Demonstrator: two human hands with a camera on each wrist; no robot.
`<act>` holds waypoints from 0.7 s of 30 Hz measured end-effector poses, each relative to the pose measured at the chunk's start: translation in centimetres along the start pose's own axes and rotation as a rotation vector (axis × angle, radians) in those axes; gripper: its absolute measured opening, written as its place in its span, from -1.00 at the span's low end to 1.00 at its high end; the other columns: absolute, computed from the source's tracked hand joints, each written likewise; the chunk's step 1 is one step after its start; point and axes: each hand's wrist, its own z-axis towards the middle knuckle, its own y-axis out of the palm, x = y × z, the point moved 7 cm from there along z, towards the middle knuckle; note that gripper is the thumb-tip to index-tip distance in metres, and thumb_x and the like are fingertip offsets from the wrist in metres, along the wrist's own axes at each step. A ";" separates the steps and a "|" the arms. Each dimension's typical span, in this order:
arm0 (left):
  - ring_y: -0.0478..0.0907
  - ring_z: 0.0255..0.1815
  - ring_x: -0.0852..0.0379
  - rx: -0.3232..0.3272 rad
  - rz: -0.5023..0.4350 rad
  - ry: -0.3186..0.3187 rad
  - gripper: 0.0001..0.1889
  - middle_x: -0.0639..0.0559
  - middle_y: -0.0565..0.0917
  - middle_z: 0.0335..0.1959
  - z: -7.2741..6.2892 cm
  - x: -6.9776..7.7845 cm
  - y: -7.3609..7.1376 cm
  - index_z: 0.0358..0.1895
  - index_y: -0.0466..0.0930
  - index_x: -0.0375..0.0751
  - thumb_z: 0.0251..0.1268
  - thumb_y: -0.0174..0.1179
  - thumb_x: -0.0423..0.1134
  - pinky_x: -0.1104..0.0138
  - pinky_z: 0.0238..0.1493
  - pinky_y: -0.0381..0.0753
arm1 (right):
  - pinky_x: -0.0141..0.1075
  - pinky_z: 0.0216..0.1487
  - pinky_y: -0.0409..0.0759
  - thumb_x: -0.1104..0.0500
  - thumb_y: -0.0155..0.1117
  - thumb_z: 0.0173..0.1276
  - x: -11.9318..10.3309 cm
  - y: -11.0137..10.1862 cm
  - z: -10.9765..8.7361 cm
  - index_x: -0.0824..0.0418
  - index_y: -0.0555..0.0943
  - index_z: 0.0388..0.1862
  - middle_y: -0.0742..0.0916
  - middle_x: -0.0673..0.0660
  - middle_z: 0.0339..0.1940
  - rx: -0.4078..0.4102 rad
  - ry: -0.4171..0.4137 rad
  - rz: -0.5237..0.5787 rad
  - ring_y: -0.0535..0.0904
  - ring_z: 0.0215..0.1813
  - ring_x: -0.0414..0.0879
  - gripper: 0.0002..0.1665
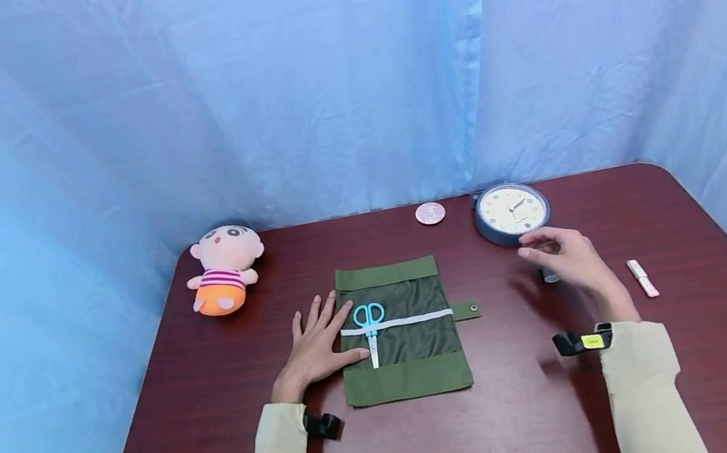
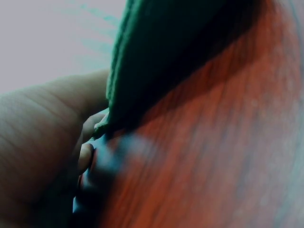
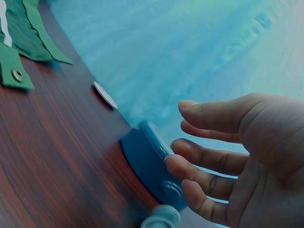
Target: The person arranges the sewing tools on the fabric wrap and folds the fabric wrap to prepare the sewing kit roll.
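Open green pouch [image 1: 420, 341]: scissors [image 1: 373, 347] crossing white band [image 1: 422, 318]; left hand [image 1: 316, 348] spread on pouch, right hand [image 1: 579, 262] loosely curved

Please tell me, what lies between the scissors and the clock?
In the head view, from the scissors, part of the green cloth comes first, then bare table up to the clock.

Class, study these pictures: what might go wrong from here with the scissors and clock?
The left hand has its thumb close beside the bare blade of the scissors, so a slip might nick it. The right hand hovers by a small cylinder near the clock; reaching in might knock either.
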 end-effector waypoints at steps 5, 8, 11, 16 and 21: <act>-0.31 0.71 -0.21 0.004 -0.003 0.007 -0.03 -0.07 -0.12 0.70 0.0 0.1 0.0 0.62 0.07 0.11 0.19 0.28 0.32 -0.33 0.56 -0.36 | -0.57 -0.26 0.52 -0.08 0.29 0.43 1.3 -1.4 -0.7 0.27 0.64 0.14 0.77 0.28 -0.05 0.056 0.028 -0.034 0.54 -0.30 -0.54 -0.50; -0.31 0.71 -0.20 0.003 -0.002 0.007 -0.02 -0.07 -0.12 0.70 0.0 0.0 0.0 0.62 0.07 0.11 0.19 0.28 0.32 -0.33 0.56 -0.36 | -0.58 -0.27 0.50 -0.08 0.29 0.43 2.1 -1.8 -1.2 0.26 0.64 0.15 0.76 0.32 -0.03 0.072 0.049 -0.052 0.52 -0.30 -0.55 -0.49; -0.32 0.71 -0.20 0.001 -0.005 0.005 -0.03 -0.07 -0.12 0.70 0.0 0.0 0.0 0.62 0.07 0.11 0.19 0.28 0.32 -0.33 0.56 -0.37 | -0.55 -0.29 0.50 -0.09 0.29 0.43 2.8 -1.9 -1.5 0.26 0.63 0.17 0.76 0.33 -0.03 0.072 0.069 -0.074 0.50 -0.30 -0.53 -0.48; -0.32 0.71 -0.20 0.000 -0.007 0.001 -0.02 -0.07 -0.12 0.70 -0.1 -0.1 0.0 0.62 0.07 0.10 0.18 0.28 0.32 -0.33 0.56 -0.38 | -0.47 -0.30 0.51 -0.06 0.32 0.41 3.2 -1.7 -1.7 0.25 0.61 0.19 0.77 0.29 -0.13 0.054 0.072 -0.123 0.53 -0.32 -0.42 -0.47; -0.32 0.71 -0.20 0.000 -0.009 0.003 -0.02 -0.07 -0.12 0.70 -0.1 -0.1 0.0 0.62 0.07 0.10 0.18 0.28 0.32 -0.33 0.56 -0.38 | -0.36 -0.23 0.51 -0.04 0.34 0.40 3.6 -1.4 -1.8 0.27 0.59 0.21 0.79 0.28 -0.21 0.022 0.070 -0.172 0.62 -0.28 -0.24 -0.46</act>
